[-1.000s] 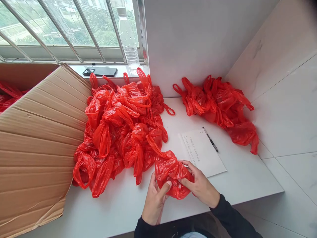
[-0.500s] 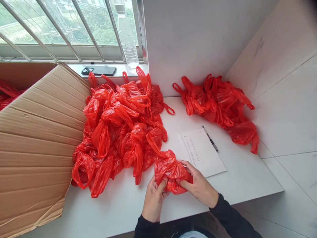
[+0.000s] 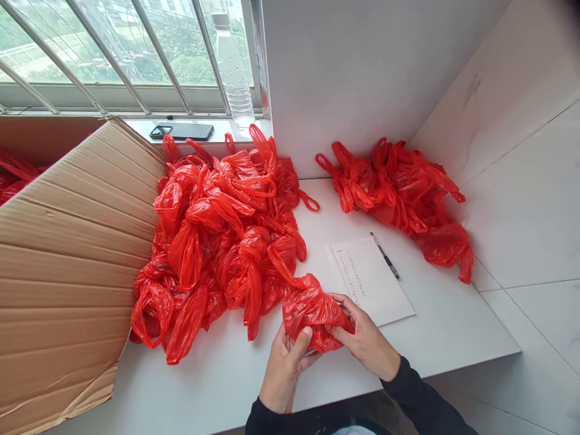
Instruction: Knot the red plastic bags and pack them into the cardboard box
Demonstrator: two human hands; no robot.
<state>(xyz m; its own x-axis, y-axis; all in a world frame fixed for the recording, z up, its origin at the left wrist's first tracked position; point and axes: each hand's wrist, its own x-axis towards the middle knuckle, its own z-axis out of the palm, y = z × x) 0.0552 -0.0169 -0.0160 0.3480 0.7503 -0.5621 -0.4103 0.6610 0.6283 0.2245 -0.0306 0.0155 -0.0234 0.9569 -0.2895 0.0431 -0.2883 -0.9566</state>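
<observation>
Between my two hands, over the front part of the white table, is a red plastic bag (image 3: 312,311) with something bundled inside that I cannot make out. My left hand (image 3: 290,362) grips its lower left side, thumb on top and fingers underneath. On the right side, my right hand (image 3: 362,335) pinches the bag with thumb and fingers. The bag's twisted upper end reaches toward a big heap of knotted red plastic bags (image 3: 217,223) on the left. Just beyond my right hand lies a printed sheet of paper (image 3: 374,281).
A black pen (image 3: 385,257) rests along the paper's edge. Another pile of red bags (image 3: 403,187) sits against the back right wall. An open cardboard box (image 3: 77,260) stands at left with red bags inside. A phone (image 3: 183,131) and a water bottle (image 3: 234,72) are on the windowsill.
My left thumb has shifted slightly up and right across the bag, and the bag's lower edge is lifted a little. Both hands keep their hold.
</observation>
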